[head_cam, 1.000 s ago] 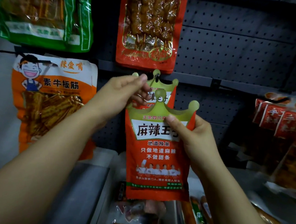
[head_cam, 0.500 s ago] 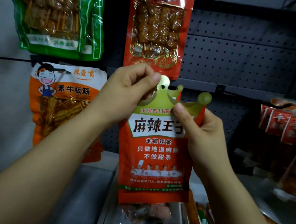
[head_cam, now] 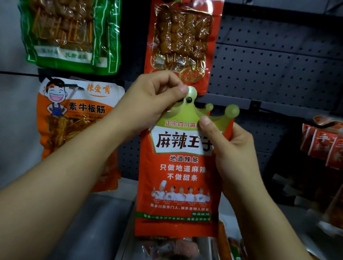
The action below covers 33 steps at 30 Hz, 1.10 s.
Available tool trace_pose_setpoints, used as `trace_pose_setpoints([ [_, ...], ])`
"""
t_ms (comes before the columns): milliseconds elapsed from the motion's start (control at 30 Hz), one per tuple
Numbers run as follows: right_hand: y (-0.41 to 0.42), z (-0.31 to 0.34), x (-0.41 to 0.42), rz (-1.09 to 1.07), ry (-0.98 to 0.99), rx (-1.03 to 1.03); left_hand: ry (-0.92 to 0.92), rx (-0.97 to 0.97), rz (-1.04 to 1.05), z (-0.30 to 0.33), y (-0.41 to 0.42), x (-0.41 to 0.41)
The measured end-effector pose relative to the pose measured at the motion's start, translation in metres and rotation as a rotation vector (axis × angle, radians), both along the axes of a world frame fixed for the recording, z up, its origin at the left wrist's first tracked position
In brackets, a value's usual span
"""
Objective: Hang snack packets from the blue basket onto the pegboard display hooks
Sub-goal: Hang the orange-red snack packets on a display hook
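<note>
An orange-red snack packet (head_cam: pixel 181 171) with a green crown-shaped top hangs upright before the dark pegboard (head_cam: pixel 272 61). The round black tip of a hook (head_cam: pixel 188 99) shows through the hole in the crown's middle point. My left hand (head_cam: pixel 154 100) pinches that middle point of the crown with thumb and forefinger. My right hand (head_cam: pixel 231 154) grips the packet's upper right edge, thumb pressed on the front below the crown. A second crown top peeks out just behind the packet. The basket is hidden below the packet.
A green skewer packet (head_cam: pixel 72 25) and a red skewer packet (head_cam: pixel 183 37) hang on the row above. An orange cartoon packet (head_cam: pixel 73 123) hangs at the left, several red packets (head_cam: pixel 331 153) at the right. More packets (head_cam: pixel 230 258) lie below.
Both hands lifted the packet up and toward the pegboard. The crown's hole has slid onto the hook, whose black tip now shows through it. My left hand shifted to the crown's middle point.
</note>
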State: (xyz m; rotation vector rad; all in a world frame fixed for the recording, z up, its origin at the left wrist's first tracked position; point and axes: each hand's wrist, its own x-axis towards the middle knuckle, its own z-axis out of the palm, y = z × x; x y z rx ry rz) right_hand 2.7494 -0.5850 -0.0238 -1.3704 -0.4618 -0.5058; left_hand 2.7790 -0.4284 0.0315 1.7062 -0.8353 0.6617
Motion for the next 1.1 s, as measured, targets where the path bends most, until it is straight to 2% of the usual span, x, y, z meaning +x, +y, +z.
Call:
trace_pose_setpoints([
  [233, 0.000, -0.009, 0.014, -0.026, 0.039, -0.001, 0.089, 0.021, 0.048, -0.009, -0.002, 0.025],
  [500, -0.013, -0.029, 0.046, -0.132, 0.165, -0.110, 0.000, 0.029, 0.192, -0.010, -0.007, 0.062],
  [667, -0.012, -0.027, 0.078, -0.197, 0.226, -0.100, 0.245, -0.226, 0.092, -0.051, -0.007, 0.088],
  [800, -0.007, -0.025, 0.103, -0.253, 0.300, -0.093, 0.432, -0.184, 0.091, -0.084, -0.009, 0.111],
  [1100, -0.011, -0.037, 0.139, -0.606, 0.306, -0.302, 0.442, -0.215, 0.289, -0.088, -0.017, 0.138],
])
